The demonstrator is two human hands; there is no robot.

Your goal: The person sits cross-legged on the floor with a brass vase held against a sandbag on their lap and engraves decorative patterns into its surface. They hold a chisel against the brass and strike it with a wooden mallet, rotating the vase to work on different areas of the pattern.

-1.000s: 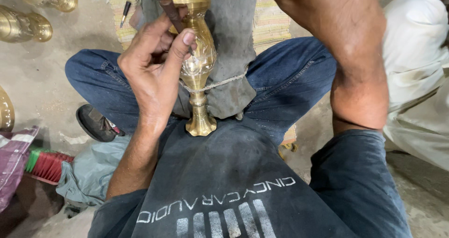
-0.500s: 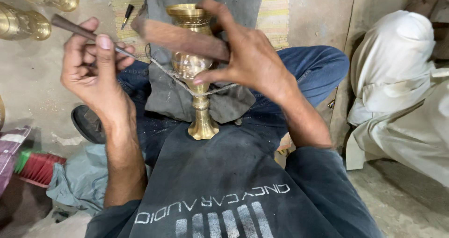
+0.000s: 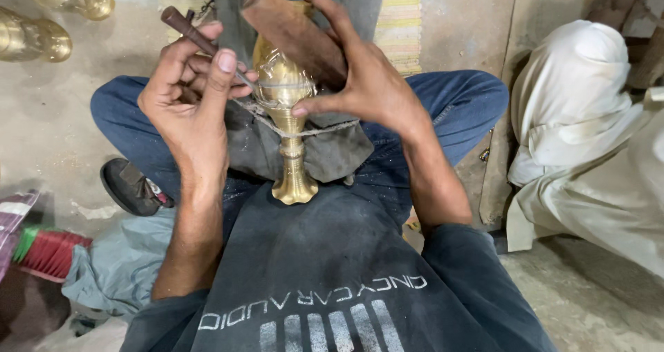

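Brass vase (image 3: 289,117): upright between knees, foot against dark shirt (image 3: 332,255), cord (image 3: 304,131) looped round stem. Left hand (image 3: 187,110): fingers closed, pinching thin punch (image 3: 200,37) (tip at vase body). Right hand (image 3: 366,82): gripping wooden block (image 3: 290,30), thumb on vase. Beyond: grey cloth (image 3: 332,151) on lap. Far left: two more brass vessels (image 3: 41,20) on floor.

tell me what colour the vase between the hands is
Shiny golden brass vase, clearest in the head view.
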